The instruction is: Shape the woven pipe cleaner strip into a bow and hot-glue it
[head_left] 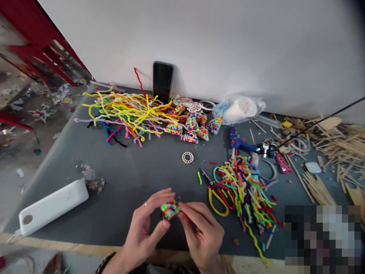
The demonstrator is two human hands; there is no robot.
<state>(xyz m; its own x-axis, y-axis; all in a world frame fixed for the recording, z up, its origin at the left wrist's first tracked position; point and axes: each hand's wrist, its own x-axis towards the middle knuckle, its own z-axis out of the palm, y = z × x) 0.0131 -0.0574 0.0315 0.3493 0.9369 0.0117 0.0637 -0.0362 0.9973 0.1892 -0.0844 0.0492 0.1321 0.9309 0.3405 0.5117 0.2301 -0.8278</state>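
Observation:
A small multicoloured pipe-cleaner piece point(170, 210) is between my two hands, low in the middle of the view. My left hand point(146, 224) grips it from the left, thumb below and fingers above, with a ring on one finger. On its right side, my right hand point(201, 228) pinches the edge between thumb and fingertips; anything smaller in that pinch is hidden. Scissors point(218, 196) with red and yellow handles lie just right of my right hand. Beyond them is a heap of short cut pipe cleaners point(248, 190). Several similar finished-looking pieces point(191, 121) sit farther back.
Long pipe cleaners point(128, 110) are piled at the back left, before a phone point(163, 80) leaning on the wall. A white power bank point(54, 207) lies left. A blue glue gun point(239, 140), keys point(265, 148) and wooden sticks point(342, 148) occupy the right. A small ring-shaped disc point(187, 152) lies centrally.

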